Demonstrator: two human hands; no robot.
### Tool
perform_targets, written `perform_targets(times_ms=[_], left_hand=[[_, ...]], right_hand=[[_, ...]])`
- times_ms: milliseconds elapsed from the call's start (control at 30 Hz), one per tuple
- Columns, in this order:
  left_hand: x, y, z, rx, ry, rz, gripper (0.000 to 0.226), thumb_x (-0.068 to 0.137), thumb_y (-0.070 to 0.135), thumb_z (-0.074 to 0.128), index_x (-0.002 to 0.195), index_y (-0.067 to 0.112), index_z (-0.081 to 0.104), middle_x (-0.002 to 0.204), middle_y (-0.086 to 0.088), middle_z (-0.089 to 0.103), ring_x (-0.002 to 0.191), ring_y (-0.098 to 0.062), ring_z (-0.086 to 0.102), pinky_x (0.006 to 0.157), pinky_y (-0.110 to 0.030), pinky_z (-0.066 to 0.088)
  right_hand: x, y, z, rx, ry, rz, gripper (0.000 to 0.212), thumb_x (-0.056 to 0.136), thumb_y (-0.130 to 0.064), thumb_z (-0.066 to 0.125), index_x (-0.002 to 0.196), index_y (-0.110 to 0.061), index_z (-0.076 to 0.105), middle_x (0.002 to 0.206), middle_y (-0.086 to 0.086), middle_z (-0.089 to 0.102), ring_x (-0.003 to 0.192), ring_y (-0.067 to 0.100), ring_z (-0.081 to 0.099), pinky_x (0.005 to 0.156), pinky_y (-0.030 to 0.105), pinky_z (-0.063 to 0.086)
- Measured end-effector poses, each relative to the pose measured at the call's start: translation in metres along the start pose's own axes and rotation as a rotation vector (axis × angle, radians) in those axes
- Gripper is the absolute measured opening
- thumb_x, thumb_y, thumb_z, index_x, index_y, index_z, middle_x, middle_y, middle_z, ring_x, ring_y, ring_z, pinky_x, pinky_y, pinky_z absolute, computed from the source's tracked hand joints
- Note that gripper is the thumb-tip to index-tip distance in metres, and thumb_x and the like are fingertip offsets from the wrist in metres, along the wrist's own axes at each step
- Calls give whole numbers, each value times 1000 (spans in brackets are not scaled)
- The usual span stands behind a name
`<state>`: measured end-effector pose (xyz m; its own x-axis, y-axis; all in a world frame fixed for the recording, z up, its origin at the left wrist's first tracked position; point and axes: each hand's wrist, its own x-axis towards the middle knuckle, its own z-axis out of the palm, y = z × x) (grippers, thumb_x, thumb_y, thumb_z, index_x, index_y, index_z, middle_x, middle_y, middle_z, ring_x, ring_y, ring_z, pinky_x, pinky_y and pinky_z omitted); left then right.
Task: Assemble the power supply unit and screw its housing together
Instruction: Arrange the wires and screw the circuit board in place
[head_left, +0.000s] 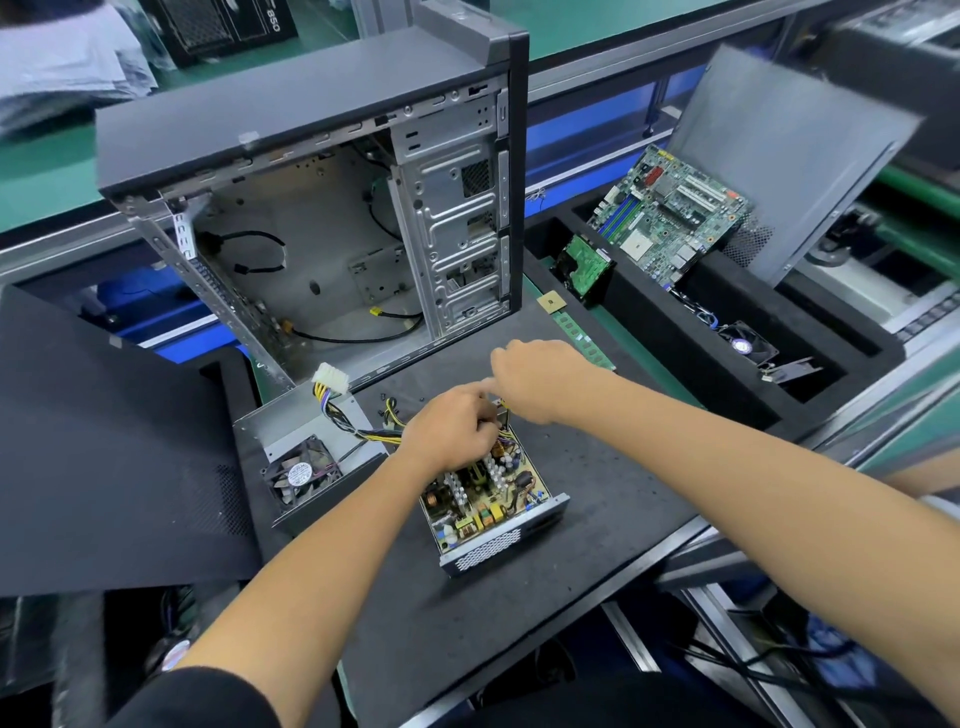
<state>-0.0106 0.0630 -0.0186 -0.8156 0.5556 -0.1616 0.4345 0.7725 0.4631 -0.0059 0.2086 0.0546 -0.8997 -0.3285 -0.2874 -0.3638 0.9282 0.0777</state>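
**A:** Where is our power supply now?

**B:** The open power supply base (491, 512) sits on the black table (597, 483), right in front of us. Its green board is bare on top. The cover with the fan (306, 452) lies beside it, at about 9 o'clock. A bunch of wires (358, 426) joins the two.

**A:** How do we think it will feel?

**B:** The metal box looks stiff and a bit heavy. The little parts on the board look easy to break, so we should hold the box by its metal sides, not by the board. The wires are soft and bendy. The metal edges may be sharp.

**A:** What are our hands doing?

**B:** Our left hand (449, 434) is curled over the far end of the box, at 12 o'clock. It seems to pinch something there, maybe wires, but we cannot tell for sure. Our right hand (540, 376) reaches across just above it with bent fingers. We cannot tell if it holds anything.

**A:** And the big case (332, 208)?

**B:** It stands open further back, at 11 o'clock.
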Motion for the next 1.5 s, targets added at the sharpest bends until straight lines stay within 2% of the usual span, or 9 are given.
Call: perform_targets(times_ms=[100,200,433,667,900,1033,1233,1333,1500], left_hand=[[1,-2,1,2,23,14,24,80,16,48,82,10,72,96,-2,58,81,-26,57,71,-36,50],[1,-2,2,4,29,29,23,82,16,49,79,11,71,92,-2,56,78,-26,55,70,-39,50],[-2,1,0,-72,9,-26,36,73,27,40,90,8,65,92,-4,63,77,-25,57,73,-42,51],[2,-2,2,7,25,24,28,78,20,44,76,8,70,92,-4,56,80,-24,55,72,-40,50],[0,-5,-2,-105,13,22,26,76,15,50,81,12,76,91,1,62,78,-20,57,73,-34,48],[0,-6,-11,-290,83,-67,21,74,15,53,66,7,71,82,-6,71,77,-25,63,71,-36,51],[11,-32,-48,-313,208,-337,22,85,8,55,66,11,67,74,-4,68,72,-22,60,67,-33,46],[13,-57,-57,-173,243,-498,22,85,3,49,65,5,57,74,-15,59,71,-27,50,69,-32,34],[17,-72,-53,-36,136,-516,21,84,1,53,72,5,71,86,-12,71,84,-28,63,74,-33,51]], right_hand=[[-2,1,-3,82,-56,-60,19,95,-13,47,111,-7,38,126,16,32,54,21,40,46,31,26],[-3,4,-6,85,-61,-97,22,87,1,52,107,-7,46,120,14,35,54,19,40,46,28,27],[-2,-4,-5,55,-2,-32,13,89,1,50,100,-5,52,112,16,39,52,16,38,43,26,26],[0,0,1,125,14,-42,7,91,-6,54,96,-7,50,110,15,39,63,22,54,50,27,34],[5,9,7,516,13,65,18,91,-11,59,108,-9,55,104,5,45,75,18,46,66,29,40],[3,16,1,688,2,117,22,85,-21,71,89,0,65,87,16,72,68,24,66,69,34,56],[11,25,-28,656,245,159,38,91,-33,62,67,-14,39,67,2,44,60,16,41,51,27,30],[22,18,-41,672,372,120,31,90,-29,63,73,-12,43,74,3,45,65,18,44,55,29,32],[38,0,-30,714,338,48,13,95,-22,56,94,-10,52,99,5,43,79,24,51,69,30,36]])
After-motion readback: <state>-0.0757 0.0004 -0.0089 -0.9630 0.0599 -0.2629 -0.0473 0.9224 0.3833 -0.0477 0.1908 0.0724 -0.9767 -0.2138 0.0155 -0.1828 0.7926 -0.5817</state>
